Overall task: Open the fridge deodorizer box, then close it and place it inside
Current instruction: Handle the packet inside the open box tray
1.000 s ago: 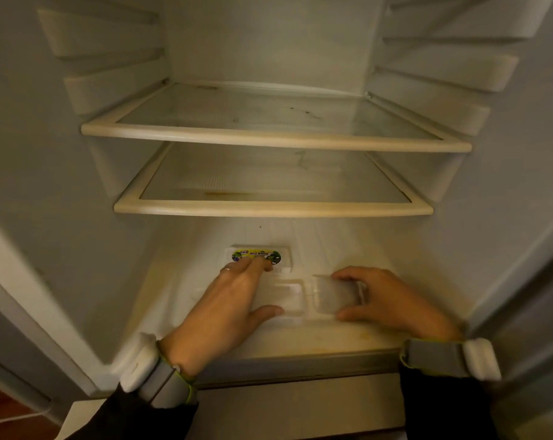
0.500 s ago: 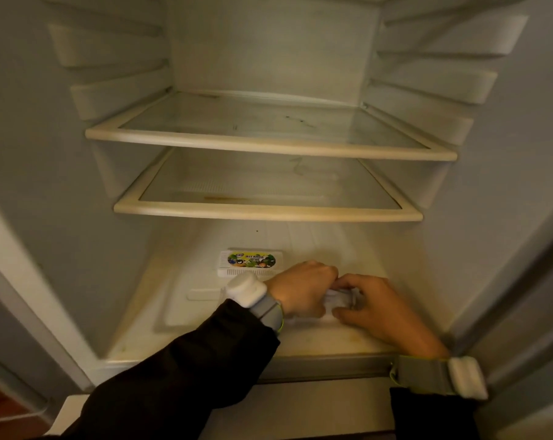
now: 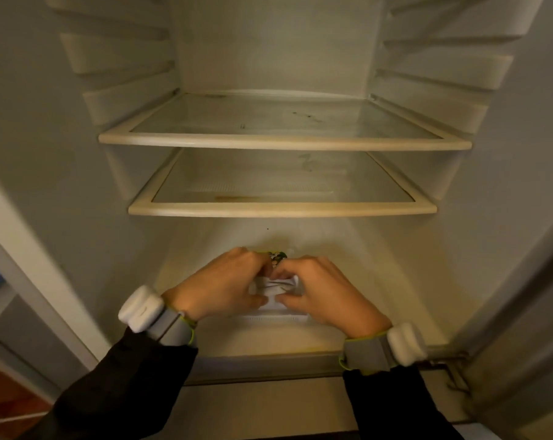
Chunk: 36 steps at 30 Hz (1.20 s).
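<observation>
As we are leaning into the open fridge, our dark sleeves (image 3: pixel 135 376) and strapped wrists are entering from the bottom edge, above the front sill. Just beyond them, our left hand (image 3: pixel 219 285) and right hand (image 3: pixel 324 289) are meeting over the fridge floor (image 3: pixel 380 281), fingers curled inward and closed on a small white piece (image 3: pixel 276 285) held between them; whether this is the deodorizer's sachet or part of its casing, we cannot tell. Beneath the hands a pale ribbed tray (image 3: pixel 275 319), probably one half of the case, is lying flat on the floor. Just behind the knuckles, a scrap of green printed label (image 3: pixel 277 256) is showing, most likely the deodorizer box itself, mostly hidden.

We are judging the step in hand to be the reassembly before closing. To do it well, we are advising that both thumbs keep the white piece square and flat, that it is seated fully within the ribbed half, and that no edge is left caught in the seam.

Farther back, two glass shelves (image 3: pixel 281 211) are standing bare above the work.
</observation>
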### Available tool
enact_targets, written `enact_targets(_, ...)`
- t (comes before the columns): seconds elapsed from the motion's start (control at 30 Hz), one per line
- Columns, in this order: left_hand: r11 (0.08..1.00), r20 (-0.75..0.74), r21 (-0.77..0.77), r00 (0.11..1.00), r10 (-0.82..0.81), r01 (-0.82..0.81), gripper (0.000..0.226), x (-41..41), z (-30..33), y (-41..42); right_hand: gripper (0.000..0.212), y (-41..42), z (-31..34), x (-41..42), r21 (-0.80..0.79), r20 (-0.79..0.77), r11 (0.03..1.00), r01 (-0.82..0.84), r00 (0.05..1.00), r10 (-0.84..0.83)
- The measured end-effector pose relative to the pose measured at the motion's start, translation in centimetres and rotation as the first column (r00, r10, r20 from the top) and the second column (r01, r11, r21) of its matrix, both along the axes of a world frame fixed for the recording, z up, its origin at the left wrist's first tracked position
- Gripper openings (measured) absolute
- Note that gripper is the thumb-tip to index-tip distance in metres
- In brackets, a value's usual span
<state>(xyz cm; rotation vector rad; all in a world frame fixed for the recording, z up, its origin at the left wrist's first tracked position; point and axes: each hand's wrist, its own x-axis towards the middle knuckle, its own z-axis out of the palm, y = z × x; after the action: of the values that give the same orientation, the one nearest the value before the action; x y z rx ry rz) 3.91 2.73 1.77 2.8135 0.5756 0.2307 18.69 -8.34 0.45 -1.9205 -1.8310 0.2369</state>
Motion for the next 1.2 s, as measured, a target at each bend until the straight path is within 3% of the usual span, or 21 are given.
enact_targets(0.57,0.998,-0.008,-0.067,1.0,0.022,-0.023,0.033,-1.9,-3.0,0.9,0.034,0.0,-1.6,0.9,-0.071,0.029,0.997,-0.011,0.999,0.013)
enact_targets(0.83,0.991,0.031,-0.081,0.993,0.111,-0.108,0.035,-1.8,-3.0,0.6,0.036,0.3,-1.4,1.0,-0.106,-0.009,0.994,0.019,1.0,-0.02)
enact_targets(1.2,0.991,0.114,-0.079,0.987,0.118,-0.109,0.037,-2.5,-4.5,1.2,0.036,0.2,-2.5,1.4,-0.049,0.113,0.999,0.009,0.994,-0.003)
